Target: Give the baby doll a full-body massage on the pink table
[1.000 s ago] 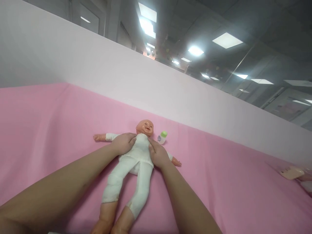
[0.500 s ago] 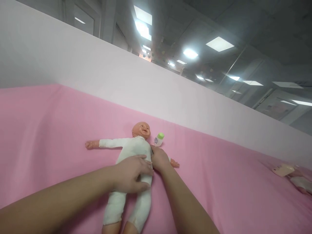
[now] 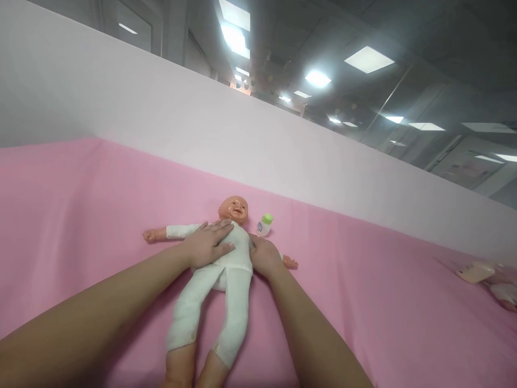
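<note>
A baby doll (image 3: 238, 280) with a hard head and a white cloth body lies face up, arms spread and legs toward me. My left hand (image 3: 210, 243) rests flat on its upper chest, fingers stretched out and pointing toward the neck. At the doll's side, below the shoulder, my right hand (image 3: 265, 257) is closed against the body and upper arm. It covers most of that arm, and its fingers are largely hidden. Beside the doll's head is a small clear bottle (image 3: 264, 226) with a green cap, touched by neither hand.
The doll lies on a pink sheet (image 3: 121, 183) with some creases. A white wall panel (image 3: 181, 118) runs along the far side. At the right edge are a cream-coloured flat item (image 3: 475, 271) and a blurred pink and white thing (image 3: 504, 291).
My left hand has slid from the doll's lower belly and hip up to its chest, uncovering the hips. The right hand stays at the doll's side. The view has shifted slightly.
</note>
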Tool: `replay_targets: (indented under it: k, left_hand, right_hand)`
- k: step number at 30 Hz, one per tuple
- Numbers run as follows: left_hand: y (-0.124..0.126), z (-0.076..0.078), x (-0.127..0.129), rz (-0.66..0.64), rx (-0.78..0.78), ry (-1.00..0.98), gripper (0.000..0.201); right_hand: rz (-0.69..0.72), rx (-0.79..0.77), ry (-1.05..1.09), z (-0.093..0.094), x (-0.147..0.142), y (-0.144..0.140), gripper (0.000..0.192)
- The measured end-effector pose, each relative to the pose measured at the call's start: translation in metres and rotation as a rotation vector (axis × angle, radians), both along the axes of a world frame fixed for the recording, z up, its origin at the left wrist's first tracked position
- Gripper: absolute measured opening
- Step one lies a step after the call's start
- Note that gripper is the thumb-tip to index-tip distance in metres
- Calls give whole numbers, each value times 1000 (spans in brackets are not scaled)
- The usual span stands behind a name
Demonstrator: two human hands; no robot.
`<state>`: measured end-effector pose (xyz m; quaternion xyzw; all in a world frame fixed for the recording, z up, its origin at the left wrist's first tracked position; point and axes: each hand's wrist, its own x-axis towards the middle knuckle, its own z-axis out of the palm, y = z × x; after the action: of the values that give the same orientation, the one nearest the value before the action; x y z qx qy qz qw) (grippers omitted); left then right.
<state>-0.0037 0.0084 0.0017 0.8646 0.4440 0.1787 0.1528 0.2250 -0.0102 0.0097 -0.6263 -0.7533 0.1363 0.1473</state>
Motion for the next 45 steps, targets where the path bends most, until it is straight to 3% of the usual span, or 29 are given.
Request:
replay_targets:
  k: [3,6,8,10,13,16,19,23,29,33,39,41,45]
  left_hand:
    - [4,-4,-3,118,13,-5,71]
    - [12,-7,-10,233,4,17,62]
    - [18,-10,-16,262,1,26,60]
    - [24,-13,-21,274,7,24,58]
    - [30,-17,-23,274,27,2,55]
    - [31,-18,-24,269,46,-29,51]
    - [31,-18,-23,266,51,-44,49]
    - [31,-19,-23,253,57,-41,49]
    - [31,-19,-21,251,49,-44,49]
    - [29,-14,-25,221,15,-14,49]
    - [29,-12,-52,230,-44,103,51]
    - [33,-12,-63,286,-51,106,48]
    - [45,-10,-83,547,-41,130,46]
  right_hand:
    - [-4,45,-2,-1,-2,0,43]
    - [69,261,53,-1,-10,-7,47]
    - [224,410,113,2,-20,-19,45]
    - [467,464,167,6,-33,-38,40]
    - [819,373,204,11,-53,-66,36]
    - [936,319,187,11,-65,-81,37]
    - [876,263,129,10,-66,-78,48]
    - [683,170,21,10,-52,-55,63]
    - [405,135,25,3,-28,-16,59]
    - [169,76,46,5,-12,-6,52]
    - [60,-47,-61,16,25,-6,35]
    - [-3,-99,-98,17,37,-4,38]
    - [-183,-219,-148,17,61,2,69]
